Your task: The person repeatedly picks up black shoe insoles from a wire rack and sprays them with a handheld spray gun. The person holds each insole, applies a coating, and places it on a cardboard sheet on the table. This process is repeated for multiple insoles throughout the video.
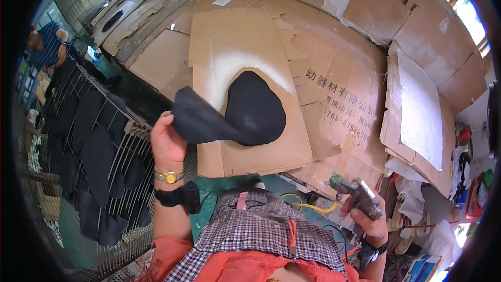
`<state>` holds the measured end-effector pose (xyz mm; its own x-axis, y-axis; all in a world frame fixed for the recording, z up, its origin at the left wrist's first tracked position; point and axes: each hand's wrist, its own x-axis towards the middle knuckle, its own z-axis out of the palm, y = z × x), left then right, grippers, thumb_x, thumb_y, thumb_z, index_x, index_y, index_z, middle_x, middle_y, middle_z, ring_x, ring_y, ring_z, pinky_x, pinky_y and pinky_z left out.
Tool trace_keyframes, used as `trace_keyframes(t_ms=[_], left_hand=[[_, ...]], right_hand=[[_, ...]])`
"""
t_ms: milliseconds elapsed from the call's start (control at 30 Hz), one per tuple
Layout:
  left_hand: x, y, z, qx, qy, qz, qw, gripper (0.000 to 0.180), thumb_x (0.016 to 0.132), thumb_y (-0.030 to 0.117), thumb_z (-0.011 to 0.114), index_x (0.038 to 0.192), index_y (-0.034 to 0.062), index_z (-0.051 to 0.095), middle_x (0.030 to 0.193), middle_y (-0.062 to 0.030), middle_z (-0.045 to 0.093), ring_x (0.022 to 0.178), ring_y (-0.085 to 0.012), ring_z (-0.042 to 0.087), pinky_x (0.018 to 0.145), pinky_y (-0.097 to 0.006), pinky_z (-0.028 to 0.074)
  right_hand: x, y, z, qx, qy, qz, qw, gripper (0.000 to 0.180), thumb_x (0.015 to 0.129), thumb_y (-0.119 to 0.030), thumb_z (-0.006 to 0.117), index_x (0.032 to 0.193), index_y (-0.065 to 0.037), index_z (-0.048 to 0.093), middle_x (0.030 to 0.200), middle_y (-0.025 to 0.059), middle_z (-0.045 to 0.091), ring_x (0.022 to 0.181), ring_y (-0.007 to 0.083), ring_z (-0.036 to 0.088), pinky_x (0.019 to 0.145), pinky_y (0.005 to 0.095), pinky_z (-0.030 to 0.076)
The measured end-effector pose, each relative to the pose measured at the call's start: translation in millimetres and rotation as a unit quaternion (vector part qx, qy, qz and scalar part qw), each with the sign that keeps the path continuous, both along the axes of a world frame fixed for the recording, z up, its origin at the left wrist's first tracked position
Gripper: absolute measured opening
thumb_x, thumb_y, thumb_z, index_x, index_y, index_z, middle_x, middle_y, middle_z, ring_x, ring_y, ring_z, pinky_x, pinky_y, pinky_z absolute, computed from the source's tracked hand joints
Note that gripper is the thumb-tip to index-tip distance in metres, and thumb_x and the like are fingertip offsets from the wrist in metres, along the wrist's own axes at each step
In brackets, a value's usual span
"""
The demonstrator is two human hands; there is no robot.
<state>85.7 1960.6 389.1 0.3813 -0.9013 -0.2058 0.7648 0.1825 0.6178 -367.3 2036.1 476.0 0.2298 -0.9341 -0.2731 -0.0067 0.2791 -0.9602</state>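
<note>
Left hand (168, 143): mine, its thumb and fingers pinched narrow on the outer edge of a black flap (195, 117), which I held raised and curved over the left side of the cardboard sheet (253, 164). The flap's inner end met a black pad (255, 107), rounded, lying flat mid-sheet; I could not tell whether the two were one piece. White mist (263, 61) marked the cardboard just beyond the pad.

Right hand (371, 222): mine, closed around a metal spray gun (360, 198), near the right edge of my apron (261, 224). A yellow hose (321, 210) lay to its left.

Wrist items, left: one gold watch (169, 177), one black band (180, 197).

Left side: wire rack (107, 93) bearing several black shapes (99, 156); beyond it, one person (46, 42), striped shirt.
</note>
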Motion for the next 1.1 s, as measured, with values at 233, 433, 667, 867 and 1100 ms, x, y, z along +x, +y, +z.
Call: trace_keyframes(t_ms=[233, 433, 667, 867, 1100], left_hand=[[39, 37, 4, -0.004, -0.031, 0.057, 0.998, 0.022, 0.089, 0.013, 0.051, 0.105, 0.0034, 0.061, 0.11, -0.0095, 0.066, 0.103, -0.0241, 0.061, 0.094, -0.04, 0.046], [45, 45, 4, -0.009, -0.006, 0.058, 0.998, 0.024, 0.09, 0.014, 0.05, 0.108, 0.0014, 0.061, 0.112, -0.0111, 0.065, 0.106, -0.0247, 0.06, 0.096, -0.04, 0.045], [43, 49, 2, -0.014, 0.013, 0.053, 0.998, 0.026, 0.093, 0.015, 0.05, 0.11, -0.0009, 0.059, 0.116, -0.0121, 0.064, 0.108, -0.0249, 0.061, 0.097, -0.04, 0.045], [47, 48, -7, -0.02, 0.009, 0.065, 0.998, 0.029, 0.094, 0.017, 0.049, 0.115, -0.0011, 0.057, 0.115, -0.0112, 0.064, 0.106, -0.0232, 0.061, 0.097, -0.039, 0.045], [44, 44, -9, -0.033, -0.01, 0.04, 0.999, 0.03, 0.094, 0.018, 0.049, 0.116, -0.0001, 0.057, 0.114, -0.0107, 0.065, 0.106, -0.023, 0.061, 0.095, -0.038, 0.045]], right_hand=[[0, 13, 22, -0.034, 0.072, -0.05, 0.996, 0.063, 0.076, -0.015, 0.073, 0.13, 0.004, 0.045, 0.085, 0.0111, 0.063, 0.074, 0.0171, 0.061, 0.069, 0.029, 0.05], [23, 17, 13, 0.004, -0.009, 0.01, 1.0, 0.066, 0.075, -0.011, 0.071, 0.133, 0.003, 0.044, 0.088, 0.0114, 0.064, 0.076, 0.0179, 0.061, 0.07, 0.0303, 0.049], [30, 10, 5, -0.083, 0.036, -0.093, 0.992, 0.068, 0.078, -0.02, 0.073, 0.134, 0.002, 0.042, 0.084, 0.012, 0.063, 0.073, 0.0179, 0.061, 0.067, 0.0315, 0.049], [11, 31, 6, -0.029, 0.03, -0.046, 0.998, 0.065, 0.076, -0.017, 0.074, 0.13, 0.003, 0.045, 0.085, 0.0142, 0.064, 0.073, 0.0198, 0.062, 0.068, 0.0315, 0.05], [4, 36, 8, -0.039, 0.024, -0.026, 0.999, 0.07, 0.074, -0.019, 0.075, 0.132, 0.002, 0.043, 0.085, 0.0129, 0.064, 0.071, 0.0191, 0.062, 0.066, 0.0321, 0.051]])
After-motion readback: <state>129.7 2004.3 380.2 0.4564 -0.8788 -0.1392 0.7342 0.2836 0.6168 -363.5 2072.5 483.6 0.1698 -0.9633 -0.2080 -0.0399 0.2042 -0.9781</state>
